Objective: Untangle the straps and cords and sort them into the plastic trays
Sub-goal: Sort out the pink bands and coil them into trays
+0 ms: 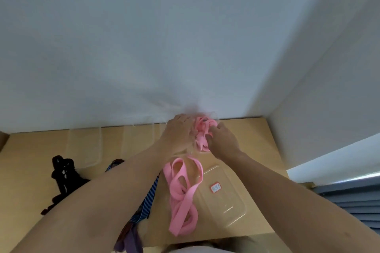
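I am facing a plain white wall (144,37), evenly lit and bare. It meets a second white wall (329,80) in a corner on my right. A light wooden desk (30,170) stands pushed up against both walls. Low on my right, past the desk's edge, grey-blue slatted blinds (353,201) hang below a bright white ledge (333,162).

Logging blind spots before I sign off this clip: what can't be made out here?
Head view:
Red-bordered label: its writing is too small and blurred.
Pink bundle: what lies under it is hidden by the left hand and right hand gripping it; blurred.
Striped strap: its middle is covered by the left forearm.
Purple strap: cut off by the bottom edge.
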The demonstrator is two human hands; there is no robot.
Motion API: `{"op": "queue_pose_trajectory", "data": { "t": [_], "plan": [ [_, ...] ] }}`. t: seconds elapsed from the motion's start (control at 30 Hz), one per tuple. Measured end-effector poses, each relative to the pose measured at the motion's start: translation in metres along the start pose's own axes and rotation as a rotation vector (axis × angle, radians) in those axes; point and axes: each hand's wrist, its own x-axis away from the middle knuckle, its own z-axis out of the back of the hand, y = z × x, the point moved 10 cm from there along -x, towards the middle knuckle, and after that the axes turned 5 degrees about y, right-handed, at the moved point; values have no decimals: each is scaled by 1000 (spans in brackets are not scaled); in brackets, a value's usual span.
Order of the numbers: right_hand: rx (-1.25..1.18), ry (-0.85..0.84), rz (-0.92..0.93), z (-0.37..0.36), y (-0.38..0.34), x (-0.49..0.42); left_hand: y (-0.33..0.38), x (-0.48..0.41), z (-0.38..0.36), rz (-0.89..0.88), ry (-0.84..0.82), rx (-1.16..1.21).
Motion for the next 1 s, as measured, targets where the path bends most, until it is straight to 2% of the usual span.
{"op": "queue_pose_trajectory", "data": {
  "t": [0.13,0.23,0.37,0.6,0.73,0.83,1.0],
  "plan": [
    [105,71,26,8,-15,8,-14,29,11,74,-47,-19],
    [138,102,157,10,-41,18,-27,53,17,156,-81,-45],
    [263,-54,261,-11,-62,28,-48,85,25,269,-95,-36],
    [126,-110,335,-17,-86,57,-60,158,33,469,-59,40],
    [78,-98,375,-25,-86,82,-36,188,24,477,-22,95],
    [2,-82,355,-28,-74,100,-23,208,10,526,-10,139],
    [-211,-39,137,-36,-29,113,12,222,1,525,-2,121]
  ]
}}
